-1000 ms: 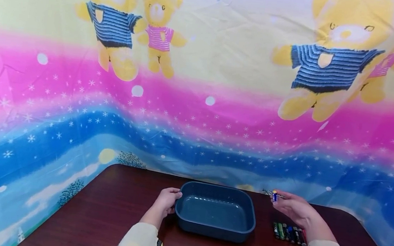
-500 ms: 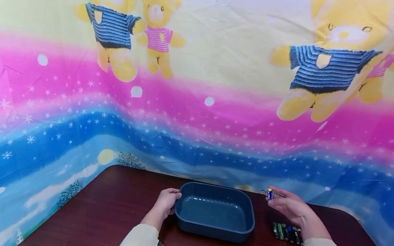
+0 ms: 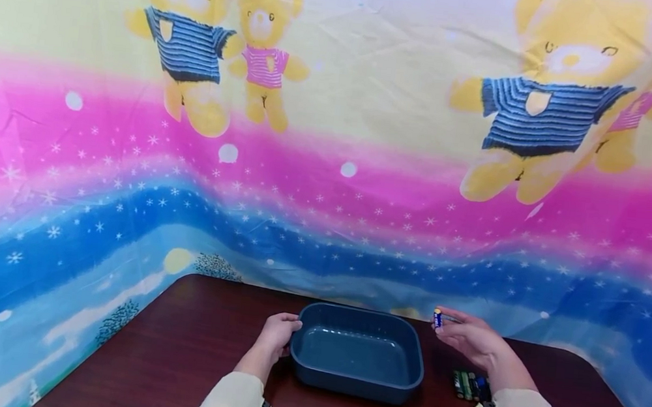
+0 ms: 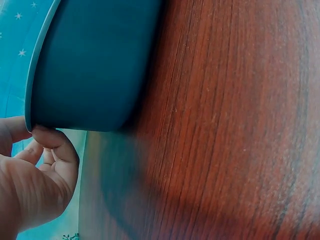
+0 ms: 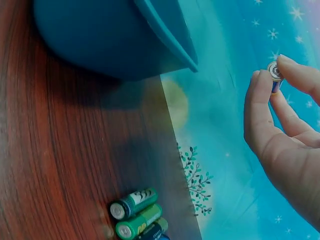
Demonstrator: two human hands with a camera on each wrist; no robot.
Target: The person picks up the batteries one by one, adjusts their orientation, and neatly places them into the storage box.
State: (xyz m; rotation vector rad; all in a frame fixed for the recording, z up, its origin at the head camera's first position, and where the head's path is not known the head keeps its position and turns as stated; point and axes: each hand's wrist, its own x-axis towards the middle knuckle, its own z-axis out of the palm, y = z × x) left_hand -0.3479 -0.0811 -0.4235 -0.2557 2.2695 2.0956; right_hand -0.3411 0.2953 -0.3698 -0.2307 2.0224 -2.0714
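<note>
Bear-print cloth [image 3: 340,120] backs the bench [image 3: 184,334]; right of the rectangular tub [image 3: 352,388], the right grip [image 3: 474,342] pinches a cylindrical battery [image 3: 437,318] aloft, likely stiff, slick, small but dense, best held mid-barrel; the left grip [image 3: 277,333] pinches the tub's left end

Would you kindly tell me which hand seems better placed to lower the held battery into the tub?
Probably the right hand: it pinches the blue battery, raised to the right of the tub. The left hand grips the tub's left end, so it seems better suited to steadying.
</note>
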